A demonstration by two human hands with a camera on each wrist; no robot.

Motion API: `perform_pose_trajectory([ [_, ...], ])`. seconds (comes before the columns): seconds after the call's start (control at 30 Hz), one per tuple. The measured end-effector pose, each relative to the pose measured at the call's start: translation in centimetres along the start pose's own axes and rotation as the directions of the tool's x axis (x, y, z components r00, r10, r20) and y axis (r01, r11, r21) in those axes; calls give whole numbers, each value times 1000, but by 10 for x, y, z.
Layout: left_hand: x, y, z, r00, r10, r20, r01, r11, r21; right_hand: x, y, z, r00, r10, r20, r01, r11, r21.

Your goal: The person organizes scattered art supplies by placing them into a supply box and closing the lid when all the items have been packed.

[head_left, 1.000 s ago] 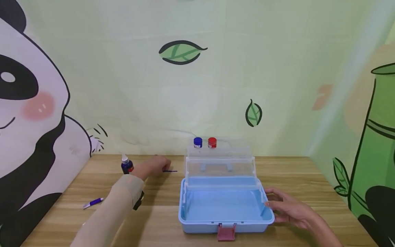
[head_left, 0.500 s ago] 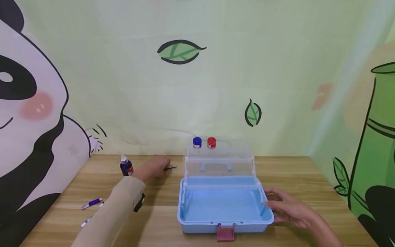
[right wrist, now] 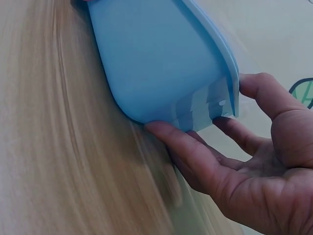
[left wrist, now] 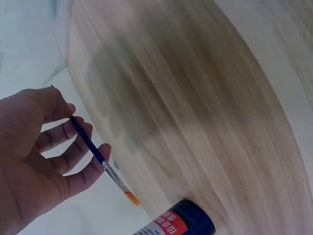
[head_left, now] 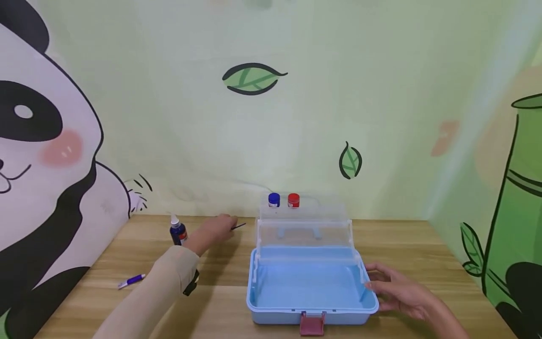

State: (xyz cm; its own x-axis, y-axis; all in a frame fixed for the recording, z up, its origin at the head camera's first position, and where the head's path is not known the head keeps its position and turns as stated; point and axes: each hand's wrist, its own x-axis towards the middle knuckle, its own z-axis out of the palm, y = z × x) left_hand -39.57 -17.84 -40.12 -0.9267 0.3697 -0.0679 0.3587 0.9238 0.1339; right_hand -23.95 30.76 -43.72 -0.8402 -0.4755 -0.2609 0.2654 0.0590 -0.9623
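Observation:
In the left wrist view, my left hand (left wrist: 46, 156) pinches a paintbrush (left wrist: 88, 142) by its blue handle. The orange bristles point away from the hand, above the table. Beside that wrist stands a dark blue bottle (head_left: 178, 233) with a white nozzle and a red-and-white label. My right hand (head_left: 400, 292) holds the right end of a light blue storage box (head_left: 271, 316), thumb at the rim and fingers along the side. The box stands with its translucent upper part (head_left: 305, 235) raised. A pink latch (head_left: 312, 325) hangs at its front.
A blue-lidded jar (head_left: 274, 201) and a red-lidded jar (head_left: 293, 201) sit high at the translucent part. A small blue-and-white tube (head_left: 131, 281) lies left of my left sleeve. A printed cloth wall (head_left: 305, 117) stands behind the wooden table (head_left: 394, 240).
The brush has come up at an angle from lying nearly flat, with my left hand slightly raised. The right hand stays at the box. The head view has shifted a little.

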Motion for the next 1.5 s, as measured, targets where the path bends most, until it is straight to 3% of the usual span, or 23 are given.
perform_pose_trajectory([
  [0.4, -8, 14, -15, 997, 22, -79, -26, 999, -45, 0, 9, -3, 1000, 14, 10, -14, 999, 31],
  [0.57, -7, 17, -22, 998, 16, -68, -21, 997, -73, 0, 4, -3, 1000, 12, 9, -12, 1000, 26],
  [0.83, -4, 24, -29, 994, 62, -86, -71, 992, -100, -2, 3, -1, 1000, 22, -13, -22, 999, 30],
  [1.0, -9, 29, -35, 992, 71, -103, -80, 993, -87, -3, 1, 0, 999, 35, -14, -35, 999, 24],
  [1.17, -22, 35, -40, 986, 86, -142, -98, 992, -82, -7, 8, 1, 998, 57, -16, -57, 998, 35],
  [1.33, -27, 40, -58, 982, 123, -144, -129, 991, -32, -7, 9, -2, 1000, 14, -1, -14, 999, 29],
  [1.5, -32, 35, -72, 981, 119, -155, -115, 993, 33, -4, 7, 0, 1000, -13, 15, 13, 1000, 15],
])
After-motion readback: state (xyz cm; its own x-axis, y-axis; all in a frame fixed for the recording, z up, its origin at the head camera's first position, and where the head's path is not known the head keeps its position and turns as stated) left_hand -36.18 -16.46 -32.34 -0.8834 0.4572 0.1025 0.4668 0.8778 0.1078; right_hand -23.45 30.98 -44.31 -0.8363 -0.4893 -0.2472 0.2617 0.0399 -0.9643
